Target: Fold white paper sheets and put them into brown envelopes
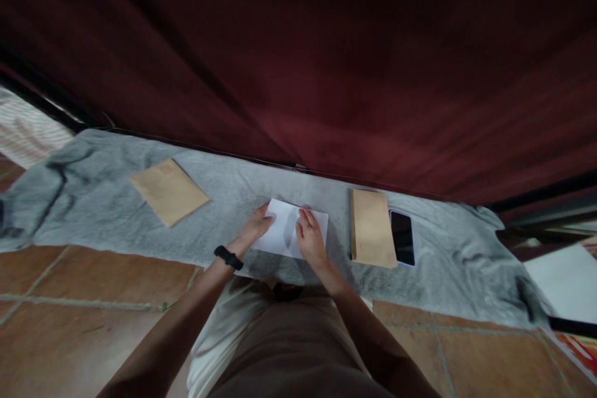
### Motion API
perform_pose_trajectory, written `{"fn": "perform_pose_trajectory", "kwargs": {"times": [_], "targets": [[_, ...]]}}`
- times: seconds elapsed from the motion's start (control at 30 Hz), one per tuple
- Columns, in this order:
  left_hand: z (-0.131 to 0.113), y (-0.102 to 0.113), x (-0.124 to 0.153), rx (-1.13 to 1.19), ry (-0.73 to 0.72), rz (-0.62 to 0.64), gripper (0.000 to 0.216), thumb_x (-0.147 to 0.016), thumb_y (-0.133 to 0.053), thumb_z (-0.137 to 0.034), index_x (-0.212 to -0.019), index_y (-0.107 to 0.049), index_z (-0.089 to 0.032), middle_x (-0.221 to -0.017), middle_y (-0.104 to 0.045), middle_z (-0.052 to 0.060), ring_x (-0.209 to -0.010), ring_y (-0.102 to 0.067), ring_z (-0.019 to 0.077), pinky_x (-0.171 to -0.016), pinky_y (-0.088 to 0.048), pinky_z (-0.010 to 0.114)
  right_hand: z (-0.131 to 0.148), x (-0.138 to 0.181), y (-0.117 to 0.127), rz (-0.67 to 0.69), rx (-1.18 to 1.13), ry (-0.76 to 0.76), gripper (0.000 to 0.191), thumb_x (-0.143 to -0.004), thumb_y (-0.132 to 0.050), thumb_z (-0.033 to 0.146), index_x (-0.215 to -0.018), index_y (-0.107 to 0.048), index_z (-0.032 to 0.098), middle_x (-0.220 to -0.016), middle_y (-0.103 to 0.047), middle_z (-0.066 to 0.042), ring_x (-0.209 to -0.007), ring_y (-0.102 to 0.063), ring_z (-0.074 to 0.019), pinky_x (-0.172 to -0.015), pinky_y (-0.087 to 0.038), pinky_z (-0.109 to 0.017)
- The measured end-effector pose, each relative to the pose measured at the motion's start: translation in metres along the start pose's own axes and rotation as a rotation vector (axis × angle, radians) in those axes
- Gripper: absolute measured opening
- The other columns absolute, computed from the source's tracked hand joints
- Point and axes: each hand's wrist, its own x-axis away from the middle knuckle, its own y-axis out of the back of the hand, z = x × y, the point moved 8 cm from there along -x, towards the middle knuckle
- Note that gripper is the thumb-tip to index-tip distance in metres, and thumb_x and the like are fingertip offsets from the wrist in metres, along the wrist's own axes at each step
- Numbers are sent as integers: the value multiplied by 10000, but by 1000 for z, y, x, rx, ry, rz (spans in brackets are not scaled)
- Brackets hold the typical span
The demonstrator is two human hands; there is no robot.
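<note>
A white sheet of paper [282,233] lies on the grey cloth in front of me, with a shadowed band or crease near its middle. My left hand [255,224], below a black wristband [228,257], grips its left edge, thumb on top. Over the sheet's right half rests my right hand [311,237], its fingers stretched toward the far edge and lying on the paper. To the right is a stack of brown envelopes [373,227], beside a dark-screened smartphone [403,238]. Farther left, a brown envelope [170,191] lies at an angle.
The grey cloth [228,180] covers a long, low surface. Behind it rises a dark red fabric panel [298,74]. Terracotta tiles [107,273] form the floor. A white flat item [566,280] is at the far right, and striped fabric [28,127] at the far left.
</note>
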Motion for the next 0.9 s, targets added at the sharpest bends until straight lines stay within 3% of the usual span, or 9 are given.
{"fn": "perform_pose_trajectory", "kwargs": {"times": [0.3,0.57,0.73,0.83,0.9], "targets": [[14,-4,-3,-181,42,-28,478,-764,-544,-107,-1226,-659,-149,-1097,-770,97,-1121,-698,284,-1045,-531,427,-3,2,-10,19,138,-9,494,-1067,-351,207,-1502,-531,56,-1553,-539,-179,-1496,-435,-244,-1249,-381,-449],[9,-6,4,-248,25,-40,474,-798,-537,-81,-1258,-639,-130,-1155,-755,130,-1104,-716,291,-1031,-545,431,-2,1,-12,45,291,3,504,-1079,-409,254,-1512,-505,16,-1577,-502,-203,-1500,-426,-282,-1262,-320,-474],[5,-3,18,-362,9,-113,480,-859,-533,-113,-1333,-594,-155,-1136,-747,118,-1063,-728,292,-976,-579,422,-2,5,-14,74,354,27,523,-1088,-419,300,-1557,-463,73,-1622,-447,-170,-1536,-369,-281,-1270,-275,-498],[-16,-3,35,-489,-118,-281,553,-921,-477,-128,-1475,-485,-129,-1338,-661,184,-1240,-656,320,-1064,-531,468,-3,6,-15,91,371,14,533,-1094,-397,318,-1577,-437,96,-1642,-416,-159,-1549,-346,-280,-1276,-241,-511],[-36,-16,48,-545,-283,-342,568,-976,-422,-162,-1541,-409,-101,-1534,-513,222,-1433,-500,338,-1175,-431,519,-4,7,-16,102,368,7,537,-1094,-377,311,-1589,-418,106,-1652,-397,-158,-1558,-328,-280,-1279,-224,-527]]}}
